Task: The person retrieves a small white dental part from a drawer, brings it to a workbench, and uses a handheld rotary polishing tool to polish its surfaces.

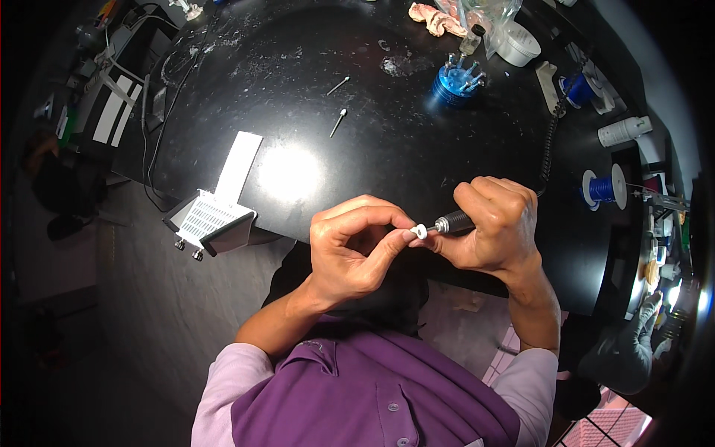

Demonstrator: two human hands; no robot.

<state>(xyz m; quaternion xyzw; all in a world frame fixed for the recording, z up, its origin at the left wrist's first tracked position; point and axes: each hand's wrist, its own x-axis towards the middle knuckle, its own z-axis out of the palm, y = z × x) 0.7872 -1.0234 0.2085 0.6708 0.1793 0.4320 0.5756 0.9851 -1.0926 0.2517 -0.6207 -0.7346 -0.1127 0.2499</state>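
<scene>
My left hand [361, 242] is closed, pinching a small white ring-like piece [421, 232] between thumb and forefinger; its exact kind is too small to tell. Wrapped around a dark rotary handpiece [454, 221] with a metal nose, my right hand [495, 227] points it left toward the white piece. The handpiece tip meets or nearly meets the piece, and whether they touch is unclear. Both hands are close together over the near edge of the black table. Farther off lie two small shank-mounted burs [339, 123] with pale heads.
A white slotted suction hood [212, 216] juts from the table edge at left. At the far right stand a round blue bur holder [453, 88], a white tub [517, 45] and a small bottle [472, 39]. A coiled cord [550, 145] and blue wire spools [607, 188] are at right.
</scene>
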